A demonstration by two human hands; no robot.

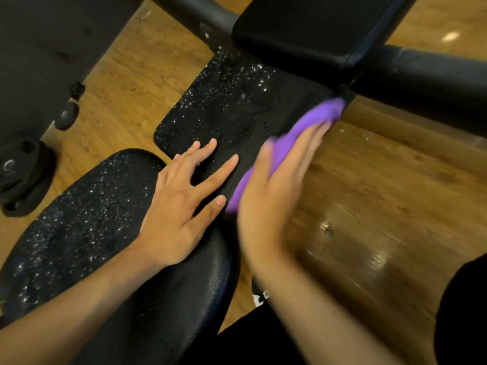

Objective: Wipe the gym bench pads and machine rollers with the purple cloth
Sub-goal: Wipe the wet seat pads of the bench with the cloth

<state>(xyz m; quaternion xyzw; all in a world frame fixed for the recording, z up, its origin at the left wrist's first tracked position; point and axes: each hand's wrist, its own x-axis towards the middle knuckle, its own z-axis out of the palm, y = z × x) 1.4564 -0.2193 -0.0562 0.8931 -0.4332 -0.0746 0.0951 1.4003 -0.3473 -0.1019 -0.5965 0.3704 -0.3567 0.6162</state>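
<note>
Wood floor (369,193); wet bench pad (224,106): my flat-fingered right hand (274,185) presses purple cloth (316,119) along its edge; left hand (181,204) splayed beside.

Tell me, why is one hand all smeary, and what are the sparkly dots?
Head view: the right hand and purple cloth are motion-blurred; the left hand is sharp; light glints off droplets on the bench pads; glare patches on the floor.

The floor (369,206) is of brown wooden planks and shines in some places. A bright spot of light (450,36) lies on it at the upper right. At the left edge stands a black round disc (23,177), with a smaller black round foot (66,115) above it. A small white scrap (261,296) lies near the bottom.
</note>
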